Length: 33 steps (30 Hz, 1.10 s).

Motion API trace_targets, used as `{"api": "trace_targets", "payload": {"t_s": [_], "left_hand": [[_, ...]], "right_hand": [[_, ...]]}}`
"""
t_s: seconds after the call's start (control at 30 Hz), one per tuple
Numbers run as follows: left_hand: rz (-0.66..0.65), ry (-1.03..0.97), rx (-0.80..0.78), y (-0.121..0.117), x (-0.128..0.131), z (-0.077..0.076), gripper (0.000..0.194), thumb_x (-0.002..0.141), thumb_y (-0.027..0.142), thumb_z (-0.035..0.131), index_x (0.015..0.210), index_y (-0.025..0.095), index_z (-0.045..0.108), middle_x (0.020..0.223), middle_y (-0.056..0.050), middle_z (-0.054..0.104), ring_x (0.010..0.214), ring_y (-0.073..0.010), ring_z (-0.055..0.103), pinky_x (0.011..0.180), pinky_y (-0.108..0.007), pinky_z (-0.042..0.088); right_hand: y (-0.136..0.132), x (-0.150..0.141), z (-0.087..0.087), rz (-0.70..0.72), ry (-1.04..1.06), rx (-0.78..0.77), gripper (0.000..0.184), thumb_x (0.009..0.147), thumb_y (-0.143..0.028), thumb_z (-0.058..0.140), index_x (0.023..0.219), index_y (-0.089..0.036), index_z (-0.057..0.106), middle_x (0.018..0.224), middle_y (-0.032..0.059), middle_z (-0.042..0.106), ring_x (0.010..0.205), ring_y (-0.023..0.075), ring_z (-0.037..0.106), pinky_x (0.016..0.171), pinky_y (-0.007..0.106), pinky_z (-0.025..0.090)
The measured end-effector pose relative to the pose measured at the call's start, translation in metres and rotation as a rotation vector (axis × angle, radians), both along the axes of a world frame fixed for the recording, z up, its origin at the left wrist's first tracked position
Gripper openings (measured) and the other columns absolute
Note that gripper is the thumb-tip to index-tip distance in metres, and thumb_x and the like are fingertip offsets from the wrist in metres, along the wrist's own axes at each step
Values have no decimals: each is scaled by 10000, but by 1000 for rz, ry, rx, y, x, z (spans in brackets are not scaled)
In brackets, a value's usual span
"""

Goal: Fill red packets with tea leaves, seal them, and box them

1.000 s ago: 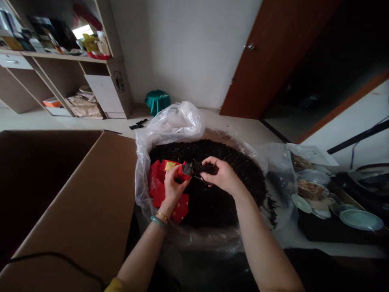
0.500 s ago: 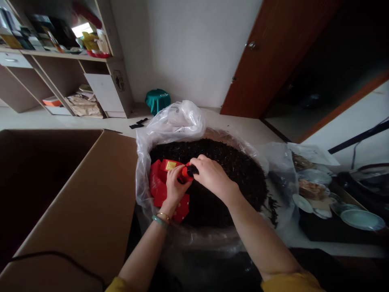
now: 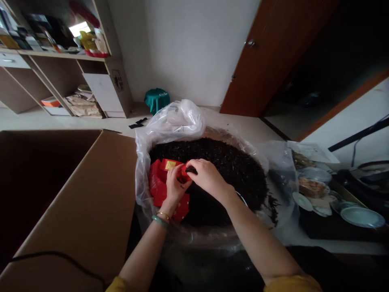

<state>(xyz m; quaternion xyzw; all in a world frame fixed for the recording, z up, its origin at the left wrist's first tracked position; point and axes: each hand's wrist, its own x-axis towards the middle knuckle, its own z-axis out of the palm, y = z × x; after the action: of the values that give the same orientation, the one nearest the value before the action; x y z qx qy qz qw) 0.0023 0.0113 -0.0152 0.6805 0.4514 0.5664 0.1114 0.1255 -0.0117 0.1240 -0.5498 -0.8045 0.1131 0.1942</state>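
Note:
My left hand [image 3: 174, 184] is closed around a small red packet [image 3: 182, 175], its mouth turned towards my right hand. At that mouth, my right hand [image 3: 208, 174] pinches a bit of dark dried leaves [image 3: 191, 170] between thumb and fingers. A few dark bits stick to my left hand. Both hands are above a large heap of black, tea-like leaves [image 3: 225, 156] in a clear plastic bag [image 3: 141, 162]. More red packets [image 3: 154, 178] lie on the heap by my left hand, one with a gold label. My right forearm partly hides a thin white rim [image 3: 242, 198].
An open cardboard box [image 3: 106, 194] stands close on the left. Clear bags and pale dishes [image 3: 361, 217] are at the right. Behind are a green bag-like thing [image 3: 157, 100], a shelf unit [image 3: 103, 89] and a brown door [image 3: 243, 69].
My right hand has shifted slightly left and its fingers have come closer over the packet's mouth. The smooth black thing seen there has given way to loose leaves. A white rim now shows beside my forearm.

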Motion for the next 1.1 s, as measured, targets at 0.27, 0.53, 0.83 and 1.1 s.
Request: {"api": "trace_targets", "payload": {"t_s": [0.27, 0.53, 0.83, 1.1], "left_hand": [[-19, 20, -31, 3, 1, -8, 622, 614, 257, 796, 1172, 213, 523, 1080, -79, 626, 1001, -266, 600, 885, -427, 490], [-50, 64, -40, 0, -1, -5, 535, 632, 228, 752, 1120, 193, 535, 1040, -80, 630, 962, -265, 583, 873, -431, 475], [-149, -1, -121, -2, -1, -3, 422, 623, 129, 695, 1011, 198, 543, 964, -53, 599, 895, -221, 595, 779, -357, 503], [-85, -63, -92, -3, 3, 5, 255, 704, 222, 692, 908, 204, 541, 863, -22, 586, 808, -175, 577, 724, -305, 497]], "right_hand": [[2, 1, 1, -92, -95, -44, 112, 840, -158, 602, 916, -196, 675, 896, 55, 688, 851, 181, 612, 781, 279, 443], [-8, 1, 4, -17, -230, -134, 253, 932, -325, 484, 1056, -241, 687, 1050, 80, 602, 947, 190, 604, 788, 272, 462], [-11, 7, -11, -22, -362, -197, 181, 879, -296, 566, 920, -233, 730, 969, 71, 661, 856, 199, 653, 683, 260, 473], [-17, 35, -36, -140, -40, -301, 211, 894, -226, 496, 892, -187, 704, 847, 58, 712, 792, 170, 670, 719, 249, 465]]}}
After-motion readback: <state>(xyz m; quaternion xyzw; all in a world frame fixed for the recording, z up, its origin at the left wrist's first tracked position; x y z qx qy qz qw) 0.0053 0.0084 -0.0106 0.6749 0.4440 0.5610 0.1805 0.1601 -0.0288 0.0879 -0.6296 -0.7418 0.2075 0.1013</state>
